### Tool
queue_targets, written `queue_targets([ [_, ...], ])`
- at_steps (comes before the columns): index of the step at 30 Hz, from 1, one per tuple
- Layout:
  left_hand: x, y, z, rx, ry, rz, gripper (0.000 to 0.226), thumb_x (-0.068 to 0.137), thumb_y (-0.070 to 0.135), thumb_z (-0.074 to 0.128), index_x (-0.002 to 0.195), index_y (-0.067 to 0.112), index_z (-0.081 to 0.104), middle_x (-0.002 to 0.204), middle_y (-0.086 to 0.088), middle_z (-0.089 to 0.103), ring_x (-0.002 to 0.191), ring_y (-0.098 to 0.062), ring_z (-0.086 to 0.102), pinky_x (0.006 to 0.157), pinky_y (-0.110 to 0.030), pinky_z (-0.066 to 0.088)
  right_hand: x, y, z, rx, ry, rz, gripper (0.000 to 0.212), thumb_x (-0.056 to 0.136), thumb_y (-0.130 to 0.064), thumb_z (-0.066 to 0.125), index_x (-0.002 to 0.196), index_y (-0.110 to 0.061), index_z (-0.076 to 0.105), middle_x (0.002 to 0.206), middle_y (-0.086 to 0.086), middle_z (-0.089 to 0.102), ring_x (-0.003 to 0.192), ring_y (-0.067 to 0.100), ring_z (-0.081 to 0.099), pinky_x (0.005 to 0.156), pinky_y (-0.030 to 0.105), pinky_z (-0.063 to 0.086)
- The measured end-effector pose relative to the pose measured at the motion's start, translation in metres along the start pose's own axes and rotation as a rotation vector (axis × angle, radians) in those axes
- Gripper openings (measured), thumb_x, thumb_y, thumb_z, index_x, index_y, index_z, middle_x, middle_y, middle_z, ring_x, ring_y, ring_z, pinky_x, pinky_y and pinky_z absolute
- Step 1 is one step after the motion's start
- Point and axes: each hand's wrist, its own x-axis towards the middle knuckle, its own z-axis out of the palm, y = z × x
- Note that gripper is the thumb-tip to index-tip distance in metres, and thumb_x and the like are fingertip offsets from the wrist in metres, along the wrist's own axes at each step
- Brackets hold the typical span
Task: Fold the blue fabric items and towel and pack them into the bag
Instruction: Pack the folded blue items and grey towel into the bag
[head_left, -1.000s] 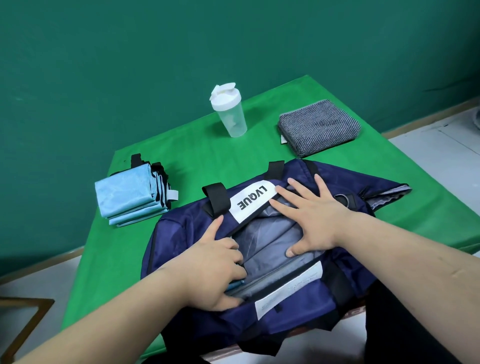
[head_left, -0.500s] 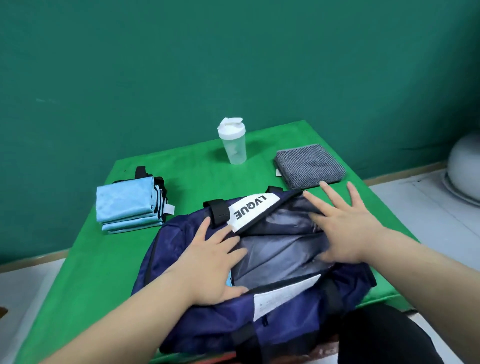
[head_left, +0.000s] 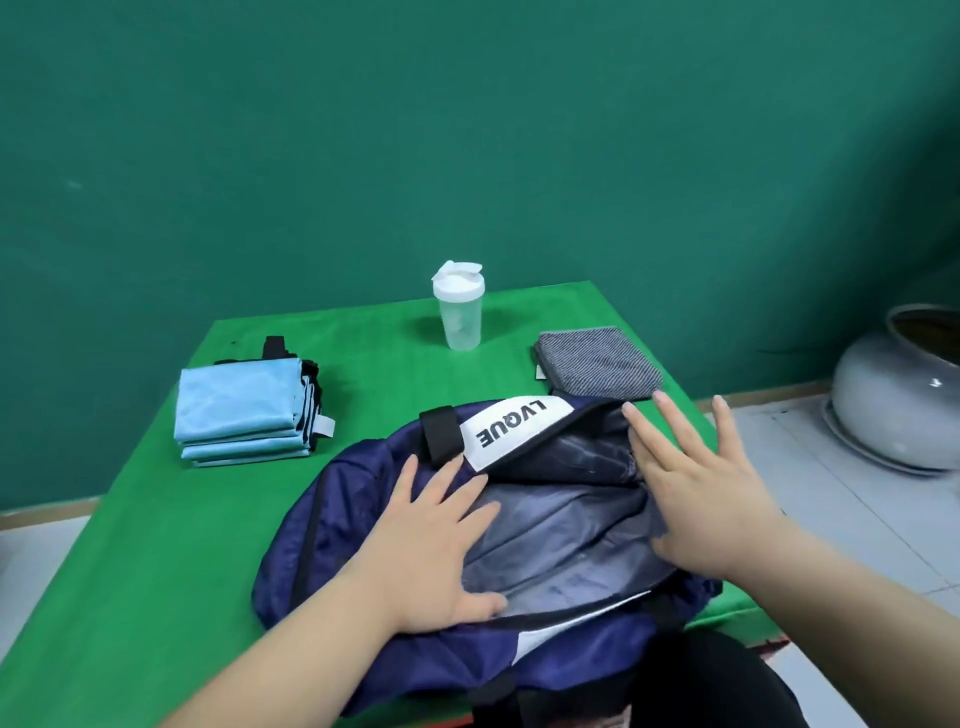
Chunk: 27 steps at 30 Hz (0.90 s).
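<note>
the left hand's fingers (head_left: 457, 493) lie straight and slightly apart, flat on the left edge of the bag's open mouth, with the thumb along the near rim. the left hand (head_left: 436, 545) grips nothing. the right hand's fingers (head_left: 670, 441) are straight and fanned wide, pointing away over the right end of the opening. the right hand (head_left: 696, 493) has its palm down on the right rim, and whether its fingertips touch the fabric cannot be told.

between the hands the grey lining (head_left: 561, 530) of the navy bag (head_left: 353, 499) shows. the far flap carries a white label (head_left: 514, 431) printed "lvque" beside a black strap (head_left: 441, 434). the bag lies at the near edge of the table.

the folded blue fabric items (head_left: 241, 410) sit in a stack on the table to the left of the bag, apart from it. the folded grey towel (head_left: 597, 366) lies just behind the bag's right end. a clear shaker bottle (head_left: 460, 312) with a white lid stands upright further back, between the two.

the table (head_left: 156, 545) is covered in bright green cloth. a dark green wall (head_left: 467, 130) rises behind it. to the right, on the pale tiled floor (head_left: 857, 519), stands a round grey ceramic pot (head_left: 898, 400).
</note>
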Motion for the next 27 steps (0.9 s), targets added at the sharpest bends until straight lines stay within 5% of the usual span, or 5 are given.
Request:
queue_targets([
  [7,0.0,-0.004,-0.007,-0.075,0.156,-0.05,0.099,0.07,0.086,0.039,0.152,0.031,0.034,0.164,0.002,0.018,0.153,-0.027,-0.005,0.117,-0.065,-0.001,0.018,0.011,-0.023,-0.063,0.05,0.035,0.103,0.039,-0.042,0.073,0.131,0.002,0.061,0.16,0.009,0.033,0.149,0.038,0.023,0.113,0.074,0.002],
  [15,-0.008,0.0,0.002,-0.154,0.039,0.002,0.084,0.08,0.075,0.042,0.152,0.034,0.03,0.166,0.006,0.01,0.152,-0.019,-0.012,0.119,-0.056,-0.011,0.002,-0.022,-0.005,0.07,-0.023,0.002,0.104,0.046,-0.048,0.071,0.138,-0.003,0.056,0.161,0.013,0.028,0.15,0.036,0.021,0.111,0.074,0.014],
  [20,-0.013,-0.001,0.0,-0.191,0.104,0.034,0.067,0.09,0.066,0.041,0.15,0.035,0.035,0.166,0.008,0.009,0.152,-0.016,-0.012,0.121,-0.053,-0.01,-0.003,-0.042,-0.018,0.215,-0.016,0.001,0.08,0.064,-0.047,0.062,0.138,-0.018,0.056,0.163,0.012,0.024,0.151,0.036,0.016,0.113,0.069,0.021],
  [27,-0.038,-0.019,0.0,-0.299,0.261,0.056,0.059,0.087,0.06,0.039,0.141,0.038,0.049,0.164,0.012,0.016,0.152,-0.011,-0.006,0.121,-0.043,-0.011,0.0,-0.081,-0.043,0.53,0.064,-0.086,0.052,0.085,-0.048,0.049,0.132,-0.03,0.059,0.154,-0.002,0.041,0.151,0.023,0.02,0.12,0.049,0.025],
])
